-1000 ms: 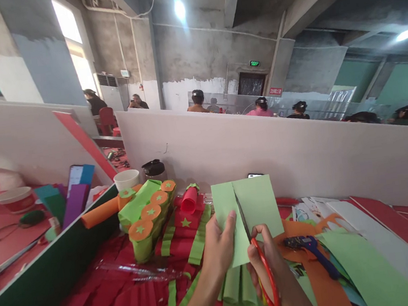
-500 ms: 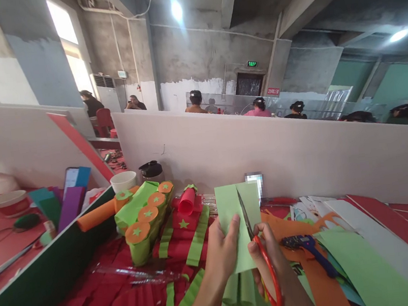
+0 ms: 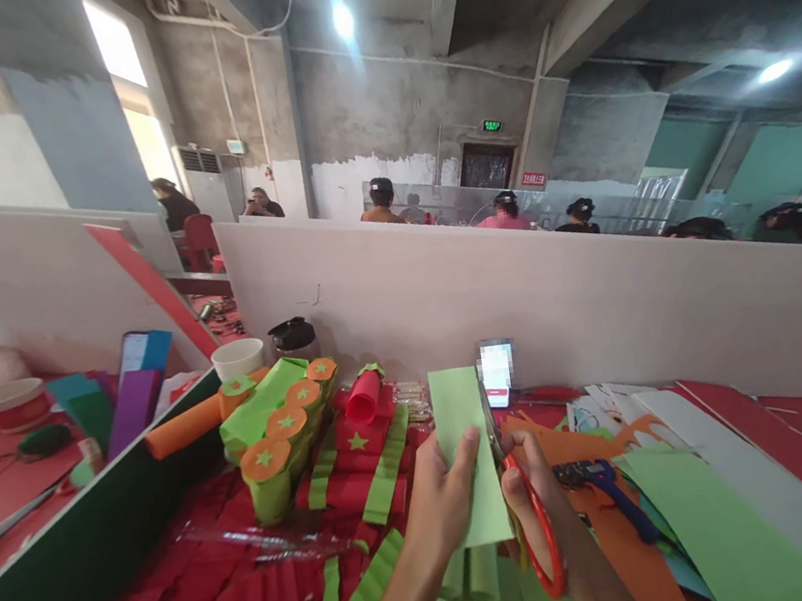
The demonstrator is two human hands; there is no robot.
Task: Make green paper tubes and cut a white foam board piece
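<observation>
My left hand (image 3: 440,491) pinches a light green paper piece (image 3: 457,396), its thumb flat on the front. My right hand (image 3: 536,479) is closed around the red-handled scissors (image 3: 541,527). Their blades point up along the paper's right edge and look nearly closed. Under both hands lie rolled or folded light green papers (image 3: 471,575). To the left are red paper rolls with green strips and a green star (image 3: 358,440), beside green rolls with orange star-marked ends (image 3: 266,459).
A phone (image 3: 497,372) leans on the white partition (image 3: 594,325). Blue-handled pliers (image 3: 626,497) lie on orange paper at right, near green sheets (image 3: 734,513). A white cup (image 3: 238,359) and a dark-lidded bottle (image 3: 293,338) stand at back left. Several people sit beyond the partition.
The paper in my left hand looks narrower: the part right of the blades no longer shows. The scissors have moved slightly right along its edge, and more of the phone shows.
</observation>
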